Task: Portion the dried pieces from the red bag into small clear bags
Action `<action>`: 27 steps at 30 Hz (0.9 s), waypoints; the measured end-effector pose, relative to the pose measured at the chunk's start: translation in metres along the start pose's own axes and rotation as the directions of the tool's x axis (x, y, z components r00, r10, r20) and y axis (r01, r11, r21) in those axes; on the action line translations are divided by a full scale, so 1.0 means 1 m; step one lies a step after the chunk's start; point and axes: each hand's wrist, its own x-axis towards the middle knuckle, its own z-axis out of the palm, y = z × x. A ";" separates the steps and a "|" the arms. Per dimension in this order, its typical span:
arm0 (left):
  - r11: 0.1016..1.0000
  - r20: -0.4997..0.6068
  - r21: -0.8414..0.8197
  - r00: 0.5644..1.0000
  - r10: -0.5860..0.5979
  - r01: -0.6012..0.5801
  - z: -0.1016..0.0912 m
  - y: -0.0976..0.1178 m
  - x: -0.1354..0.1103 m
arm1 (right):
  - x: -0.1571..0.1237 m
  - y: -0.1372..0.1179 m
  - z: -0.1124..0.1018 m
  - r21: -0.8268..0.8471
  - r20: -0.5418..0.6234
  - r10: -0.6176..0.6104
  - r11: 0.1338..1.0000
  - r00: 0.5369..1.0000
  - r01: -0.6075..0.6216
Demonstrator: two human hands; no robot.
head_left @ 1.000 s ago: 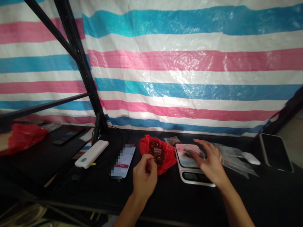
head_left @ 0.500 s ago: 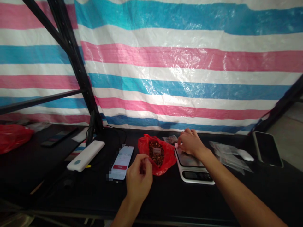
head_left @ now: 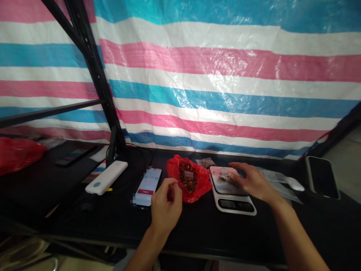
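Observation:
On the black table lies an open red plastic bag (head_left: 202, 182) of small brown pieces, with a small printed packet (head_left: 188, 174) on top. My left hand (head_left: 167, 201) is at the bag's near left edge, its fingers curled into a pinch; anything inside them is hidden. A white kitchen scale (head_left: 214, 203) stands right of the bag. On its metal plate lies a small clear packet (head_left: 225, 175) with brownish contents. Over the plate's right side is my right hand (head_left: 252, 180), fingers apart, their tips close to that packet; contact is unclear.
A phone (head_left: 148, 187) showing a running timer and a white power bank (head_left: 106, 177) lie at left. Behind the scale is another filled packet (head_left: 205, 162). Clear bags (head_left: 272, 175), a white mouse-like object (head_left: 293, 184) and a dark phone (head_left: 323, 177) lie at right.
My right hand has drawn back from the scale's far left corner to its right side, its fingers spreading. The small packet on the plate now shows. My left hand keeps its pinch.

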 end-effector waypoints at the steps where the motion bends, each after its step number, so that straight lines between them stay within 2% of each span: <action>1: 1.000 0.003 0.002 1.000 -0.005 0.005 0.001 -0.001 -0.001 | -0.002 0.000 0.002 0.026 -0.023 0.006 1.000 1.000 -0.006; 7: 1.000 0.027 -0.003 1.000 -0.003 0.003 0.006 -0.001 -0.004 | -0.007 -0.002 0.015 0.104 -0.031 0.059 0.993 0.998 -0.056; 12: 1.000 0.057 -0.023 0.998 -0.003 0.005 0.012 0.005 -0.009 | -0.012 -0.009 0.025 0.324 -0.102 0.095 0.944 0.990 -0.057; 15: 0.998 0.105 -0.059 0.994 -0.007 0.013 0.013 0.008 -0.011 | -0.018 -0.024 0.029 0.475 -0.178 0.109 0.880 0.978 -0.012; 17: 0.996 0.153 -0.090 0.988 -0.016 0.029 0.014 0.010 -0.011 | -0.023 -0.043 0.032 0.529 -0.224 0.101 0.848 0.969 0.033; 20: 0.981 0.242 -0.148 0.966 -0.090 0.129 0.015 0.012 -0.011 | -0.031 -0.085 0.035 0.611 -0.250 0.015 0.778 0.968 0.146; 22: 0.946 0.316 -0.229 0.937 -0.152 0.231 0.016 0.012 -0.011 | -0.038 -0.116 0.038 0.689 -0.163 -0.107 0.699 0.981 0.191; 24: 0.894 0.368 -0.317 0.910 -0.191 0.316 0.017 0.009 -0.011 | -0.045 -0.142 0.040 0.720 -0.071 -0.221 0.664 0.973 0.203; 27: 0.855 0.337 -0.343 0.901 -0.274 0.389 0.013 0.001 -0.010 | -0.049 -0.161 0.038 0.709 0.002 -0.336 0.665 0.942 0.236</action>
